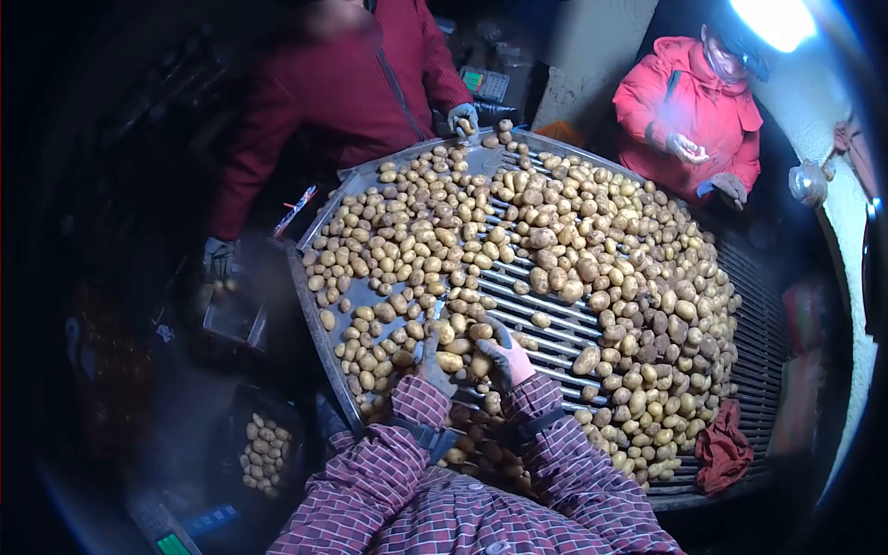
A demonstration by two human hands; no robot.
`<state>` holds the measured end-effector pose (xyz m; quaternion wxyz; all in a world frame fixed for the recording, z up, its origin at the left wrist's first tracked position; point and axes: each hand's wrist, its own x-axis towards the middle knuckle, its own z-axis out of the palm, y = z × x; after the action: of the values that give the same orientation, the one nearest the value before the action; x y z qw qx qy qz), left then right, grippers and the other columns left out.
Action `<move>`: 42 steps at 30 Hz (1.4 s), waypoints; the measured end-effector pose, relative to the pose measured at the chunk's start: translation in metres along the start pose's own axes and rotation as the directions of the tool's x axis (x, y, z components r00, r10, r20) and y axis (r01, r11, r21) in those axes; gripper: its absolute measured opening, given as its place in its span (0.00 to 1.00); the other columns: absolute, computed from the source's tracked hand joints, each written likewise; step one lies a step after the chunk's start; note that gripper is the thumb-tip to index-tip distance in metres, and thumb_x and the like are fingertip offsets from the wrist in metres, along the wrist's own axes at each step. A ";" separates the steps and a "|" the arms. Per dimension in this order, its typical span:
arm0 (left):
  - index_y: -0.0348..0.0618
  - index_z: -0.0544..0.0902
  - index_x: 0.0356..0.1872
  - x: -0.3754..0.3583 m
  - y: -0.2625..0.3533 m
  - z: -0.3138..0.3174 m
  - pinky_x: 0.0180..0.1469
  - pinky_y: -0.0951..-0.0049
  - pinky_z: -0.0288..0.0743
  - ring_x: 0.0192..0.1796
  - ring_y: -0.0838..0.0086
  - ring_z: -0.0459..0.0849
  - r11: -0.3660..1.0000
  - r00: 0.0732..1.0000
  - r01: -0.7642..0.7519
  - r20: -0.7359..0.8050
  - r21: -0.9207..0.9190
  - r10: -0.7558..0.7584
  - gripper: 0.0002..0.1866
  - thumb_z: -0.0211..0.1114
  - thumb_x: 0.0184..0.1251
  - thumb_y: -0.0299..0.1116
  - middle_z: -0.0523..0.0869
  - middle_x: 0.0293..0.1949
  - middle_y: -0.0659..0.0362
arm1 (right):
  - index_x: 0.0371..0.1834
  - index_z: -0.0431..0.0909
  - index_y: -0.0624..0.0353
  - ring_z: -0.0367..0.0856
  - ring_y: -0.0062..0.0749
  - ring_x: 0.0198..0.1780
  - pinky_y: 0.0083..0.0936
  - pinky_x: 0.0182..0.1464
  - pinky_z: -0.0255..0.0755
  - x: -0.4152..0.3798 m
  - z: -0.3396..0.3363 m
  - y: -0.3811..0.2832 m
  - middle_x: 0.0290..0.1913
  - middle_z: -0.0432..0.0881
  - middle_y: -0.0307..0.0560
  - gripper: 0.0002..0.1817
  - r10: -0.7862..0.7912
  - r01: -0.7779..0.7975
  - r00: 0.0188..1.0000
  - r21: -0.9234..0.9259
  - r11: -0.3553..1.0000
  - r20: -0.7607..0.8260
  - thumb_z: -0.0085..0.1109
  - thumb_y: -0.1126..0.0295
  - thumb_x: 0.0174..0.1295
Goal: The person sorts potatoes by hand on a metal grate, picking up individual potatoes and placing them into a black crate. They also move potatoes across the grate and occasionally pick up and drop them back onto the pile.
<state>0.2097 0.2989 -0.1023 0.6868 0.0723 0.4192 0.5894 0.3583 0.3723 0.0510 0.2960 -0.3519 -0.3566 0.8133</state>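
Observation:
Both my hands wear grey gloves and meet the potatoes near the table's front. My left hand (435, 363) curls against the left side of a small group of potatoes (451, 362). Facing it, my right hand (506, 355) curves its fingers round the right side of the same group. More potatoes (398, 239) cover the slanted metal sorting table (312, 296), on its smooth left plate and over the slatted grate (546, 305). Parts of my fingers are hidden between the potatoes.
Across the table at left, a person in dark red (324, 102) has one gloved hand at the rim. Another person in a red jacket (689, 111) stands at far right. A crate of potatoes (265, 453) is at lower left. A red cloth (723, 450) lies on the right edge.

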 end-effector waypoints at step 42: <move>0.53 0.68 0.68 -0.095 0.261 -0.195 0.65 0.53 0.67 0.63 0.58 0.74 0.919 0.776 -0.364 -0.496 0.152 0.389 0.28 0.57 0.70 0.49 0.74 0.64 0.56 | 0.61 0.73 0.58 0.71 0.52 0.63 0.40 0.66 0.65 -0.136 -0.013 0.048 0.59 0.75 0.57 0.26 -0.468 -0.135 0.859 -0.973 0.189 -0.210 0.64 0.63 0.59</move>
<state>-0.1104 0.2162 -0.0252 0.4150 0.0100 0.5788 0.7019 0.4356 0.2504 0.0559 0.1747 -0.5983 -0.7395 0.2543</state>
